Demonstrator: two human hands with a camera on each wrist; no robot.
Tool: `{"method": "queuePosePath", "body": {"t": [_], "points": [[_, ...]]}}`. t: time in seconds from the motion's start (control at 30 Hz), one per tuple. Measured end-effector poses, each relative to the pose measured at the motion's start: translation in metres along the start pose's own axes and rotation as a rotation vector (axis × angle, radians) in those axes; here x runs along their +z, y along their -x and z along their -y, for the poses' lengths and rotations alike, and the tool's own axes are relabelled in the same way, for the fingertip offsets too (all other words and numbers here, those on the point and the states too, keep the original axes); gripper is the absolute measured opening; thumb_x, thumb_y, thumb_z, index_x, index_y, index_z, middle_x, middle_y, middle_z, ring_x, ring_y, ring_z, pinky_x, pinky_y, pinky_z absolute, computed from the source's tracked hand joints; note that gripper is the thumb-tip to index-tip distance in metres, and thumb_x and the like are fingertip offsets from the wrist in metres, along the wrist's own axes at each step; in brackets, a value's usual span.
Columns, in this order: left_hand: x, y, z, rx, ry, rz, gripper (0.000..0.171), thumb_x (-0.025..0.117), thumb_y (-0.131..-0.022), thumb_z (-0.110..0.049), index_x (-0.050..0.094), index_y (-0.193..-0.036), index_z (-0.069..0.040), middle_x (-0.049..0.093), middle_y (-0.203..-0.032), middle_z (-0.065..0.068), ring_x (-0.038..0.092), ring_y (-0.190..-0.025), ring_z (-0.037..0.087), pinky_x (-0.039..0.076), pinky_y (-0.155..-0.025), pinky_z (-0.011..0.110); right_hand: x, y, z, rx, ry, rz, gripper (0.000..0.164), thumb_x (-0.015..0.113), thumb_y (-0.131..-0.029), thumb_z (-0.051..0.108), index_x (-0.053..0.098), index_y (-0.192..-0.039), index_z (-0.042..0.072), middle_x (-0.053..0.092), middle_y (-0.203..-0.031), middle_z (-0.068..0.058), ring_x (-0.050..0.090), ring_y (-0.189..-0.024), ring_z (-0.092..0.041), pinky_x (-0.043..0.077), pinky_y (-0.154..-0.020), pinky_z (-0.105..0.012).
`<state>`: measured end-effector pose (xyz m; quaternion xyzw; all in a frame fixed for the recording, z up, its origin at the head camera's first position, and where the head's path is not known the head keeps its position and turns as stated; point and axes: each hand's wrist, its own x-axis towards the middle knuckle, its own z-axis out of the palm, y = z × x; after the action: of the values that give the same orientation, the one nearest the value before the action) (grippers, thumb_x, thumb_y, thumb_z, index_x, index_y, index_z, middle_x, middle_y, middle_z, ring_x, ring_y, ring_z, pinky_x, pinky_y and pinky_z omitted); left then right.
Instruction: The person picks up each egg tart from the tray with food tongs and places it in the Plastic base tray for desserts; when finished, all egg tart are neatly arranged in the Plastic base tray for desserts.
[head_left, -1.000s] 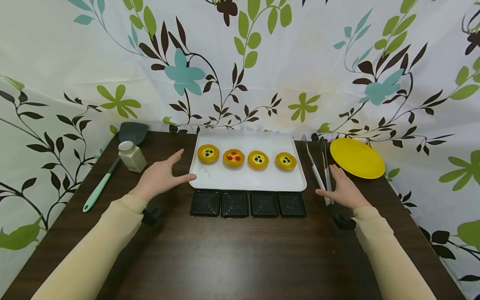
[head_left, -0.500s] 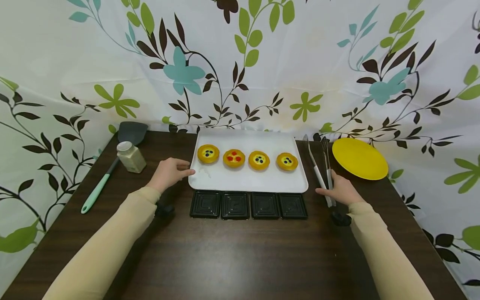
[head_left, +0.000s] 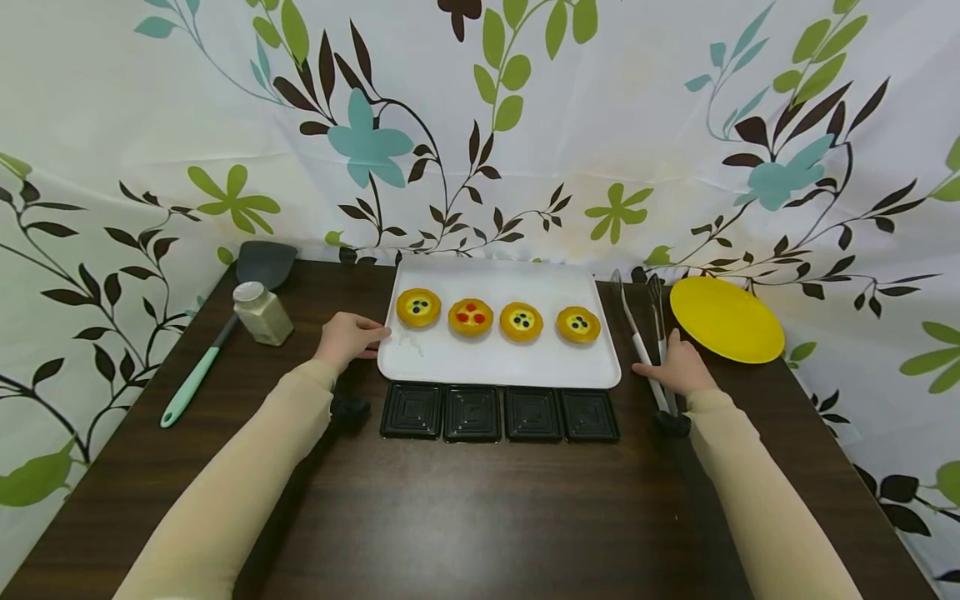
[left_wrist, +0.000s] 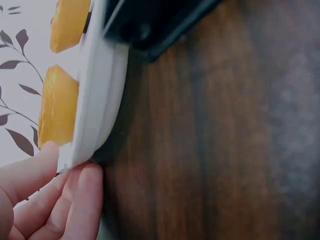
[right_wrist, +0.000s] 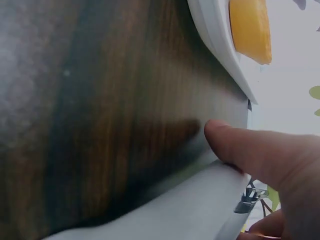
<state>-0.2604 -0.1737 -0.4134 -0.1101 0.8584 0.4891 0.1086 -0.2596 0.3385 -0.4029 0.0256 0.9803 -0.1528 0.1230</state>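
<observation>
Left hand (head_left: 349,340) pinches a white rectangular tray (head_left: 495,363); one-sided lifting could slide its round golden tarts (head_left: 471,317); part-open right hand (head_left: 681,367) straddles white-handled metal tongs (head_left: 641,347), grip unclear.

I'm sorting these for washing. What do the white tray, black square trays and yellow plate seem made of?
White tray: probably smooth plastic or melamine; faint sheen, rounded rim.
Black square trays: likely glossy plastic; shiny edges, molded concentric squares.
Yellow plate: perhaps matte plastic or ceramic; even color, no glare.

Head camera looks forward and down at the table (head_left: 480,517); both close wrist views share the tray (left_wrist: 102,95).
</observation>
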Motion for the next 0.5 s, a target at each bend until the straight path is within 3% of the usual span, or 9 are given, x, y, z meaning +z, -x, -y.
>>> {"method": "queuePosePath", "body": {"t": [0.3,0.5], "points": [[0.001,-0.008,0.002,-0.090,0.082,0.009,0.041,0.064,-0.092,-0.022,0.060,-0.121,0.006,0.056,-0.121,0.022,0.062,-0.100,0.028,0.058,-0.074,0.028,0.002,-0.010,0.011,0.079,0.007,-0.025,0.105,0.059,-0.087,0.051,0.009,-0.137,-0.027,0.024,-0.135,-0.049,0.034,-0.122,-0.056,0.036,-0.102,-0.061],[0.001,-0.009,0.001,-0.103,0.085,0.014,0.040,0.064,-0.091,-0.022,0.060,-0.120,0.006,0.056,-0.121,0.022,0.062,-0.100,0.028,0.058,-0.074,0.028,0.004,-0.015,0.014,0.116,-0.028,-0.059,0.087,0.060,-0.088,0.045,0.030,-0.129,-0.026,0.042,-0.121,-0.044,0.050,-0.103,-0.048,0.049,-0.089,-0.056]]}}
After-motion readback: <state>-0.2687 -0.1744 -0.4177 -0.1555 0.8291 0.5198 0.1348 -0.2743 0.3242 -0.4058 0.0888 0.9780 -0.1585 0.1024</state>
